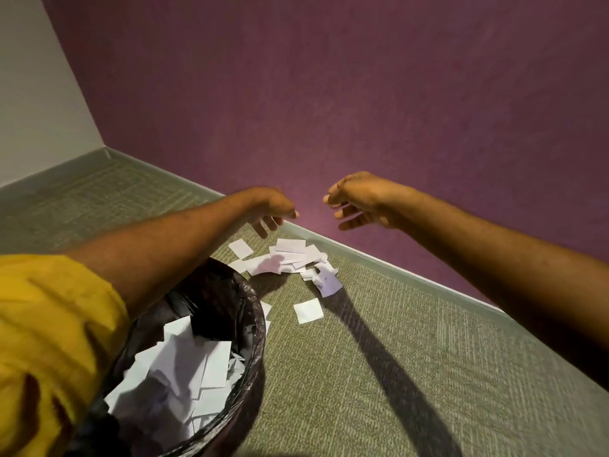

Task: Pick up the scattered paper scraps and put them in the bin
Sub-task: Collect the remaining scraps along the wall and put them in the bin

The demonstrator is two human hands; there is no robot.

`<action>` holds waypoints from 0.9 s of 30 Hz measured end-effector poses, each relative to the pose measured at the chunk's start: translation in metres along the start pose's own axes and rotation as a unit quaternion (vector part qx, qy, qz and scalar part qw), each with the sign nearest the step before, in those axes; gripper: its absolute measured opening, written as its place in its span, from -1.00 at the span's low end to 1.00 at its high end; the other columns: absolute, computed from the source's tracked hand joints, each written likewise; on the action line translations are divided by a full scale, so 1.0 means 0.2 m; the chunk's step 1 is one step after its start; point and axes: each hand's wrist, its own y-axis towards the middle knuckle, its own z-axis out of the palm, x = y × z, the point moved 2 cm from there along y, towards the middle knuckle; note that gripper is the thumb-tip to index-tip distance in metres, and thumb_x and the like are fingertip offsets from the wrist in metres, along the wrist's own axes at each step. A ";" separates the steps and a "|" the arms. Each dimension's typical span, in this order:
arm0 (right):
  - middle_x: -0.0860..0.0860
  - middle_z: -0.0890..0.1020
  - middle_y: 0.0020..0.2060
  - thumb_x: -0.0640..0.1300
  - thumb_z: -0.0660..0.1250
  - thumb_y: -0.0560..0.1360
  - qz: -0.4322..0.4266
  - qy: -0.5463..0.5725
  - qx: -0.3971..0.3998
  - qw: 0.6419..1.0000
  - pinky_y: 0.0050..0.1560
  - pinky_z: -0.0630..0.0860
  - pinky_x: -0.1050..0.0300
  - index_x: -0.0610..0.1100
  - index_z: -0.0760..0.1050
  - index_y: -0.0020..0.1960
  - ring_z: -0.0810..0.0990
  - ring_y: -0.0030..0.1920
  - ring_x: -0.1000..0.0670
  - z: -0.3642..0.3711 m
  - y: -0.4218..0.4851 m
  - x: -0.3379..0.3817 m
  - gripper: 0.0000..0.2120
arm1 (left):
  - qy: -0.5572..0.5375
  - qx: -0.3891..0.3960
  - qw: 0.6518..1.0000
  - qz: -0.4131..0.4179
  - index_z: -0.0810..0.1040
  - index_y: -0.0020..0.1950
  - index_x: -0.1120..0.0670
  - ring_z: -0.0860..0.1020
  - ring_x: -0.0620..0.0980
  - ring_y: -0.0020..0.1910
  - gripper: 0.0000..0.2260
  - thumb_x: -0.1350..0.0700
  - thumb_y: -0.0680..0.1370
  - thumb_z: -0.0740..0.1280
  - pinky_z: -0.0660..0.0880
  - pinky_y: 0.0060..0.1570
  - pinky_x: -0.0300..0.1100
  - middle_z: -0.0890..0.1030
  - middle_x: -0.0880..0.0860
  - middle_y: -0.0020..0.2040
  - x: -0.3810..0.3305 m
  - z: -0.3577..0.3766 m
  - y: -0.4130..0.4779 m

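A heap of white paper scraps (290, 258) lies on the carpet close to the purple wall. One square scrap (308, 310) sits apart, nearer to me. My left hand (272, 209) hovers above the heap's left side, fingers loosely hanging down, holding nothing. My right hand (357, 201) hovers above and right of the heap, fingers relaxed and spread, also holding nothing. The bin (253, 321), lined with a black bag, stands at the lower left under my left arm. White scraps (184, 367) fill part of its inside.
A grey skirting board (395, 268) runs along the foot of the purple wall (329, 94). The grey-green carpet (362, 374) stretches to the right of the bin. A white wall (33, 94) meets the purple one at the far left corner.
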 end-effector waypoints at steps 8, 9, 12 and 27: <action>-0.14 0.61 0.22 -0.18 0.41 0.65 0.038 -0.049 0.009 0.998 0.11 0.70 -0.12 -0.24 0.53 0.38 0.63 0.18 -0.14 0.17 0.21 0.01 -0.68 | 0.030 0.065 0.996 -0.049 0.24 0.68 0.20 0.47 0.35 0.48 -0.47 0.04 0.76 0.28 0.55 0.30 0.40 0.43 0.30 0.55 -0.02 -0.05 0.16; -0.15 0.61 0.23 -0.18 0.41 0.66 0.040 -0.056 0.011 0.998 0.08 0.70 -0.11 -0.24 0.52 0.39 0.63 0.18 -0.14 0.18 0.23 0.00 -0.67 | 0.030 0.058 0.997 -0.050 0.25 0.67 0.21 0.47 0.35 0.49 -0.48 0.06 0.76 0.27 0.55 0.30 0.40 0.42 0.30 0.55 -0.01 -0.05 0.17; -0.16 0.61 0.26 -0.18 0.42 0.65 0.044 -0.079 0.029 0.996 0.08 0.70 -0.10 -0.26 0.51 0.38 0.63 0.21 -0.15 0.21 0.30 -0.03 -0.66 | 0.035 0.047 0.997 -0.054 0.27 0.67 0.19 0.46 0.34 0.49 -0.51 0.07 0.77 0.24 0.56 0.28 0.38 0.43 0.30 0.54 0.00 -0.06 0.19; -0.13 0.61 0.12 -0.19 0.41 0.66 0.017 -0.194 0.124 0.973 0.02 0.66 -0.06 -0.24 0.54 0.26 0.60 0.08 -0.10 0.10 0.55 -0.31 -0.79 | 0.057 -0.014 0.995 -0.083 0.33 0.61 0.24 0.55 0.30 0.39 -0.57 0.12 0.76 0.23 0.64 0.22 0.30 0.51 0.27 0.46 -0.14 -0.01 0.16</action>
